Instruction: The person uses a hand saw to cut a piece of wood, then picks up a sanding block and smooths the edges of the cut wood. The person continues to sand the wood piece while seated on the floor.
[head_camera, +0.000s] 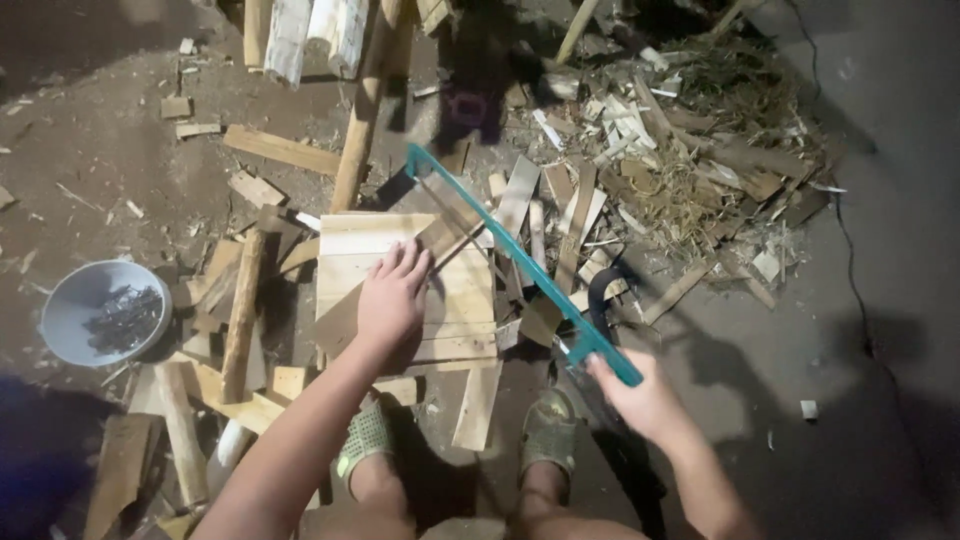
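You are working in dim, warm light that falls mostly on the middle of the view, where the pale wooden board (405, 290) looks brightest, nearly washed out. The corners sink into darkness (the lower left is almost black, with a bluish cast). Your right hand (640, 400) and the teal bow saw (520, 262) throw a long shadow down and to the right across the ground. Fine detail is soft and grainy, and the scrap pile (680, 150) smears at the top edge.

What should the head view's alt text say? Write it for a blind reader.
The right hand holds a teal bow saw across a wooden board that the left hand presses flat. Wood scraps litter the ground; a bowl of nails sits left.
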